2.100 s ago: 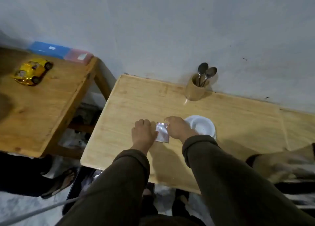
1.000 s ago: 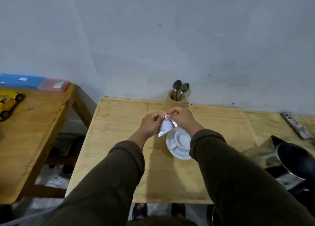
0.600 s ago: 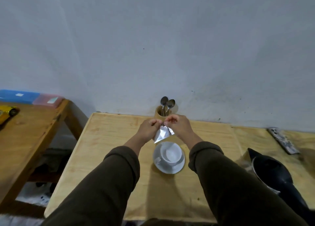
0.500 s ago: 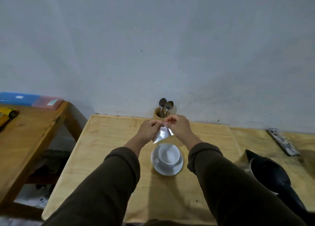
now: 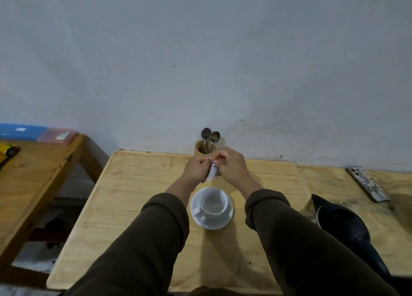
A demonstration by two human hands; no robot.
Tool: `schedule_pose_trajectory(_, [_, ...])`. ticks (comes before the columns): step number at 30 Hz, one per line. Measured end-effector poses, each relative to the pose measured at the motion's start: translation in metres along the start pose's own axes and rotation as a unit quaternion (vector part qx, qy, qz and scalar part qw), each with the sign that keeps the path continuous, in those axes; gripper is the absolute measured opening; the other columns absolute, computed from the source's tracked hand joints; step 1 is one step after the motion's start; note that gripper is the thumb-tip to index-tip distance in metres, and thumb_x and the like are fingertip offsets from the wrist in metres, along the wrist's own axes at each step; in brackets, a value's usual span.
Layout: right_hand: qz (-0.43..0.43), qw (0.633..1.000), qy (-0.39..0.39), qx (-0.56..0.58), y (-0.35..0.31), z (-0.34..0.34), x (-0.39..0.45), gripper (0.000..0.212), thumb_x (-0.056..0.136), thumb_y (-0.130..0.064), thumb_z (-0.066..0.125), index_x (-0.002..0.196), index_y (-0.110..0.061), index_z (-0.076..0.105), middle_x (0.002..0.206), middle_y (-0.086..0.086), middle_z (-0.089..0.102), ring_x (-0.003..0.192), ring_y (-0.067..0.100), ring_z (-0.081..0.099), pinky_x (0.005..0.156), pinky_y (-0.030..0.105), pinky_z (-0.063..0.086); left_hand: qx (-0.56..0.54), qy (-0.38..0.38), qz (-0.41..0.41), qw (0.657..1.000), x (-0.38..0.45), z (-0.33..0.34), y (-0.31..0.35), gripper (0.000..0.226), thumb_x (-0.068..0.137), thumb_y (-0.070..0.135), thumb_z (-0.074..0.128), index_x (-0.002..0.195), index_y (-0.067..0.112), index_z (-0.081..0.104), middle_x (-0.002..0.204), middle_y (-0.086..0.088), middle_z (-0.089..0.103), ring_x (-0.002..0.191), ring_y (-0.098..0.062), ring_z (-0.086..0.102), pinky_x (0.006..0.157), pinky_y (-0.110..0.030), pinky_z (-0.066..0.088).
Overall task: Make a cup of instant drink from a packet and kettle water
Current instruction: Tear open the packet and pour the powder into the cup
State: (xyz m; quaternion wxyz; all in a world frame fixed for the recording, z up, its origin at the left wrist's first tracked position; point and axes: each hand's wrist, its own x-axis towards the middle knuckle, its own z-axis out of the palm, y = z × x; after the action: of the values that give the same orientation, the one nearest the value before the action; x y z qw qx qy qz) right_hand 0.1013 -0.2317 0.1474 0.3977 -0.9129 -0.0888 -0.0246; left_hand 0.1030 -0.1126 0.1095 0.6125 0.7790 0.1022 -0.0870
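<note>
Yellow toy car (image 5: 9,149), blue box (image 5: 21,131), pink box (image 5: 58,135) on side table (image 5: 33,179); phone (image 5: 367,183).

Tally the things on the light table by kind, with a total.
Metal spoons: 2
Wooden spoon holder: 1
White ceramic cup: 1
White saucer: 1
Dark kettle: 1
Patterned phone: 1
Total: 7

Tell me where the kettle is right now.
In the head view the dark kettle stands on the table's right side, right of the cup, near the right sleeve.
</note>
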Motion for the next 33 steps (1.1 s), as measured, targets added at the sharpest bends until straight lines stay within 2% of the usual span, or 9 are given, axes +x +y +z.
schedule_pose_trajectory(6, [0.004,0.999,-0.030,0.031,0.002,0.003,-0.007,0.007,0.081,0.001,0.066,0.087,0.001,0.070,0.099,0.015,0.064,0.084,0.012,0.052,0.065,-0.001,0.038,-0.017,0.033,-0.019,0.999,0.002,-0.002,-0.008,0.040,0.096,0.027,0.047,0.058,0.017,0.055,0.059,-0.005,0.051,0.055,-0.016,0.046,0.053,-0.026,0.036])
schedule_pose_trajectory(9, [0.007,0.999,-0.034,0.037,0.005,0.001,-0.011,0.007,0.081,0.000,0.068,0.087,0.001,0.071,0.095,0.012,0.064,0.082,0.012,0.052,0.065,-0.008,0.036,-0.021,0.035,-0.023,0.999,0.000,0.001,-0.009,0.039,0.096,0.027,0.048,0.059,0.018,0.055,0.062,-0.006,0.052,0.059,-0.017,0.047,0.059,-0.027,0.038])
schedule_pose_trajectory(12, [0.019,0.998,-0.039,0.033,0.008,0.000,-0.014,0.006,0.081,0.000,0.067,0.085,-0.002,0.071,0.091,0.005,0.061,0.082,0.011,0.052,0.065,-0.008,0.036,-0.043,0.026,-0.027,0.998,-0.002,0.005,-0.011,0.040,0.096,0.024,0.048,0.058,0.014,0.054,0.054,-0.007,0.049,0.050,-0.019,0.044,0.052,-0.026,0.036])
schedule_pose_trajectory(17, [0.009,0.997,-0.071,0.021,0.009,-0.001,-0.020,0.005,0.081,0.000,0.066,0.082,-0.003,0.070,0.088,0.008,0.065,0.074,0.007,0.052,0.065,0.007,0.037,-0.070,0.036,-0.046,0.996,-0.001,0.009,-0.017,0.046,0.095,0.021,0.049,0.051,0.012,0.054,0.038,-0.002,0.049,0.040,-0.019,0.042,0.044,-0.021,0.034])
schedule_pose_trajectory(20, [-0.010,0.996,-0.093,0.016,0.005,0.001,-0.026,0.003,0.080,-0.002,0.068,0.081,-0.003,0.070,0.082,0.001,0.061,0.075,0.009,0.050,0.069,0.010,0.036,-0.069,0.049,-0.069,0.994,-0.001,0.006,-0.021,0.043,0.096,0.021,0.048,0.054,0.013,0.053,0.047,-0.006,0.049,0.044,-0.019,0.043,0.046,-0.022,0.034])
schedule_pose_trajectory(25, [0.004,0.993,-0.121,0.014,0.007,0.001,-0.036,0.007,0.082,-0.004,0.066,0.080,-0.011,0.067,0.089,0.006,0.062,0.085,0.016,0.052,0.081,0.025,0.041,-0.071,0.070,-0.111,0.989,0.003,0.003,-0.031,0.033,0.093,0.026,0.051,0.065,0.012,0.061,0.060,-0.008,0.055,0.061,-0.024,0.049,0.064,-0.031,0.040])
schedule_pose_trajectory(28, [0.011,0.991,-0.133,-0.001,0.012,0.000,-0.040,0.017,0.085,-0.003,0.062,0.078,-0.018,0.058,0.088,0.003,0.059,0.085,0.018,0.053,0.081,0.028,0.043,-0.060,0.067,-0.136,0.987,0.006,0.003,-0.036,0.035,0.091,0.029,0.053,0.064,0.008,0.060,0.058,-0.009,0.053,0.054,-0.023,0.047,0.058,-0.029,0.040])
schedule_pose_trajectory(31, [0.038,0.993,-0.112,-0.012,0.017,0.002,-0.042,0.018,0.088,-0.003,0.057,0.079,-0.018,0.053,0.081,0.000,0.058,0.084,0.025,0.059,0.078,0.032,0.047,-0.046,0.041,-0.160,0.985,0.007,0.005,-0.043,0.036,0.091,0.029,0.056,0.061,0.009,0.060,0.057,-0.012,0.053,0.052,-0.025,0.048,0.062,-0.031,0.044])
schedule_pose_trajectory(33, [0.048,0.993,-0.111,-0.014,0.021,0.005,-0.046,0.018,0.088,-0.004,0.056,0.081,-0.019,0.052,0.075,-0.002,0.055,0.078,0.025,0.058,0.070,0.028,0.048,-0.031,0.019,-0.178,0.983,0.006,0.005,-0.047,0.033,0.091,0.026,0.057,0.065,0.006,0.060,0.061,-0.014,0.055,0.055,-0.025,0.050,0.063,-0.031,0.046])
